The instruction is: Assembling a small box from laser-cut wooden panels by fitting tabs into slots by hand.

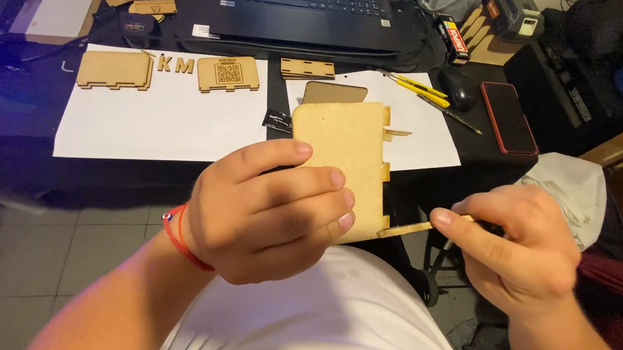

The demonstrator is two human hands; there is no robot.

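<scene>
Your left hand [274,210], a red cord at its wrist, wraps its fingers across a pale wooden panel [346,158] with notched edges, holding it upright above your lap, just in front of the desk [7,143]. Your right hand [521,245] pinches a thin wooden stick [408,228] between thumb and forefinger, its tip touching the panel's lower right corner. Behind, on white paper sheets [171,126], lie more cut wooden pieces [114,69], near a laptop [301,10], yellow pens [421,89] and a red-cased phone [508,117].
</scene>
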